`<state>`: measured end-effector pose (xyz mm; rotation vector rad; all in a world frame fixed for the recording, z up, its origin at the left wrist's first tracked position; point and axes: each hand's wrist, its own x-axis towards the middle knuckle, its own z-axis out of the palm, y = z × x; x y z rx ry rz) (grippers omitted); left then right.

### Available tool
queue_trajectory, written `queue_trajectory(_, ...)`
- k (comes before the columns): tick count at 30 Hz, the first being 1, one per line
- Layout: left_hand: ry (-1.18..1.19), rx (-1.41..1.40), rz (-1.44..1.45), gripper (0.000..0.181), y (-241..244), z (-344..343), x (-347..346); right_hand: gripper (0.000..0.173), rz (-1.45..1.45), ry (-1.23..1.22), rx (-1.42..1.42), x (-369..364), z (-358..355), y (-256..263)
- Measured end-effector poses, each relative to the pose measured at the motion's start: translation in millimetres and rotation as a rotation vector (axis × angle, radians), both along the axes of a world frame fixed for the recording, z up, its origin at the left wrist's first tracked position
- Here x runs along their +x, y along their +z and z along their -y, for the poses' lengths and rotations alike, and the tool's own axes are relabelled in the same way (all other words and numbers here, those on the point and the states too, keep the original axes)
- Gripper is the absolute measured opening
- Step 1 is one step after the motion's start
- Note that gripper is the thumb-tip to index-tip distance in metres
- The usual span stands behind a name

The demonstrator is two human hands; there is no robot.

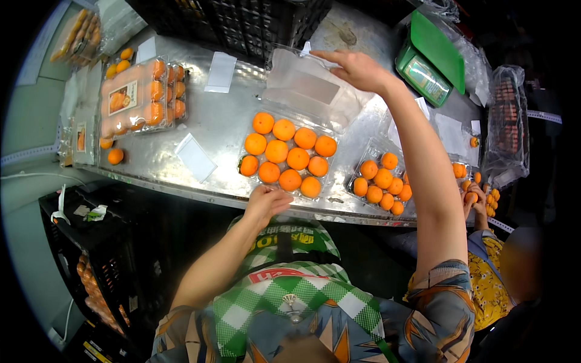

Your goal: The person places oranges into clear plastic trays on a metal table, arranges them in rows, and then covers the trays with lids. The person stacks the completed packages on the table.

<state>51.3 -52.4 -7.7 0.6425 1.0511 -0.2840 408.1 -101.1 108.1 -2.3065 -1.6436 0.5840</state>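
Before me on the metal table lies an open clear plastic clamshell box, its base filled with several rows of orange persimmons (277,151). The clear lid (295,75) is folded back, away from me, with a pale rectangle on it. My left hand (268,204) is at the near edge of the base, fingers loosely bent; whether they grip the rim I cannot tell. Stretched out above the far right part of the lid, my right hand (356,68) has its index finger extended and holds nothing visible.
Stacked filled boxes (136,97) stand left. Another tray of smaller fruit (382,178) lies right, below my forearm. A black crate (236,27) and green scale (429,63) stand behind. White cards (196,156) lie about. A co-worker's hands (474,199) hold fruit at far right.
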Motion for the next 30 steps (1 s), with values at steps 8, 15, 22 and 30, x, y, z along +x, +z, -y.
queue_trajectory(8, 0.009, -0.206, -0.001, 0.03, 25, 14, -12, 0.042, -0.02, -0.009, -0.172, 11, -50, -50)
queue_trajectory(15, -0.034, 0.394, 0.19, 0.018, 44, -44, -13, 0.054, 0.128, 0.015, -0.007, 10, -46, -33)
queue_trajectory(22, -0.094, 1.018, 0.407, 0.026, 32, -114, 45, 0.058, 0.183, 0.001, 0.242, 6, -15, -3)
queue_trajectory(30, -0.447, 1.152, 0.299, 0.031, 43, -130, 59, 0.031, 0.095, -0.368, 0.59, -81, 22, 13)
